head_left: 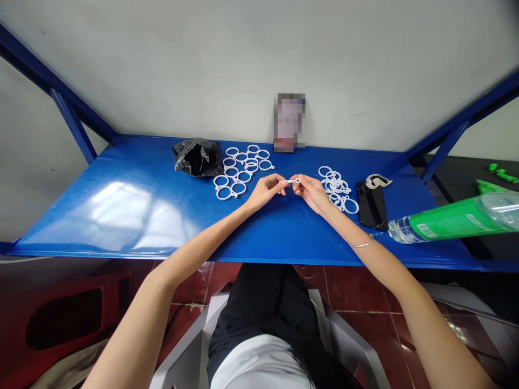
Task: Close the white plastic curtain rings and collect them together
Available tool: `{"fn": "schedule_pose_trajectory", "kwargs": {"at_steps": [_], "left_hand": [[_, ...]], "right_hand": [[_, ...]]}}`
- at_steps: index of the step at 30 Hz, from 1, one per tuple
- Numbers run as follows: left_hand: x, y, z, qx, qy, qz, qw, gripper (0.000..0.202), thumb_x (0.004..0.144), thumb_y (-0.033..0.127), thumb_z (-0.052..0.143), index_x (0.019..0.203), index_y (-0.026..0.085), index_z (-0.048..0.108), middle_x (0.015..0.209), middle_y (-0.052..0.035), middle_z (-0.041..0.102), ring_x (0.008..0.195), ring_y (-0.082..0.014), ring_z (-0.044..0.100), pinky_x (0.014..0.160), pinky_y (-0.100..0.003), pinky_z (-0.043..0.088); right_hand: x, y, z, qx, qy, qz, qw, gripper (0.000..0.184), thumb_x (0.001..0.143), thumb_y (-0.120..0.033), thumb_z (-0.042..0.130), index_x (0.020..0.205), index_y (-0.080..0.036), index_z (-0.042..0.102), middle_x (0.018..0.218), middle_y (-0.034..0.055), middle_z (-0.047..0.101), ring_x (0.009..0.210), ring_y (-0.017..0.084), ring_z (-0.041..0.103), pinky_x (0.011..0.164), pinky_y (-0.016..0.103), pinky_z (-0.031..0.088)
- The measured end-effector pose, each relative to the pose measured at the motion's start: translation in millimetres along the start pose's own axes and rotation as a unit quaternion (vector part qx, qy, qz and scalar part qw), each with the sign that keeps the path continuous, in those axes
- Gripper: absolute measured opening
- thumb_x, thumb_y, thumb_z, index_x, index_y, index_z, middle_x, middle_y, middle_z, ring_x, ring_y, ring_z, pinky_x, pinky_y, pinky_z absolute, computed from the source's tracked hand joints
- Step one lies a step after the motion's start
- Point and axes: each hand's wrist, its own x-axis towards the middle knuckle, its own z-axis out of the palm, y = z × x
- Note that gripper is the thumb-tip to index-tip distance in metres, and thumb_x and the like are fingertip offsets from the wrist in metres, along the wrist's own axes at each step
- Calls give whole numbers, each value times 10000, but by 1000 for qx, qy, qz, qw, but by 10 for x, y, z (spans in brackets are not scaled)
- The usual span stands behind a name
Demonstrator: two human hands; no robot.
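Note:
Between my two hands, over the middle of the blue table [259, 232], a white ring [290, 181] is held edge-on, a small eyelet showing at its right end. My left hand [267, 189] pinches the ring's left side with thumb and fingers. On the right side, my right hand [308, 190] grips it near the eyelet. Left of my hands several white rings [244, 176] lie spread flat. A second group of white rings [335, 185] lies overlapping to the right of my right hand, partly covered by it.
A crumpled black plastic bag [197, 156] sits open at the back left. On the right lie a black phone [372, 208] and a cream strap-like item [378, 181]. A bottle with a green label [450, 219] is at the right edge. A pixelated upright object [289, 123] leans on the wall.

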Motion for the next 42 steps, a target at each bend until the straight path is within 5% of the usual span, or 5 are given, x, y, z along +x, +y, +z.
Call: {"fn": "schedule_pose_trajectory", "kwargs": {"at_steps": [5,17,32,42], "left_hand": [[9,-27,8,-9,18,1,1000,482,827,610,635,916,137,643,854,-60,710,648,-108,637,662,-239,483],[34,-74,7,-5,52,-11,999,530,808,659,621,837,131,654,718,-47,706,572,-116,653,603,-239,485],[33,-62,-7,-12,56,-41,998,563,813,695,586,783,135,620,608,-51,690,481,-131,637,524,-242,445],[30,-90,-14,-24,60,-33,997,530,830,659,602,766,134,624,595,-46,683,485,-130,637,534,-240,452]], "right_hand": [[3,-4,-11,-7,9,10,1000,412,739,-582,739,904,-204,724,689,-7,610,645,107,560,616,232,486],[5,-15,4,16,14,21,1000,425,682,-533,792,936,-201,717,693,-6,635,652,114,575,631,242,486],[-30,-38,37,-66,13,-60,996,419,699,-478,811,1020,-239,688,806,6,690,757,145,633,774,300,532],[-69,18,32,-339,32,-193,920,266,856,-370,649,1063,-213,709,960,69,723,813,204,660,805,360,532]]}}
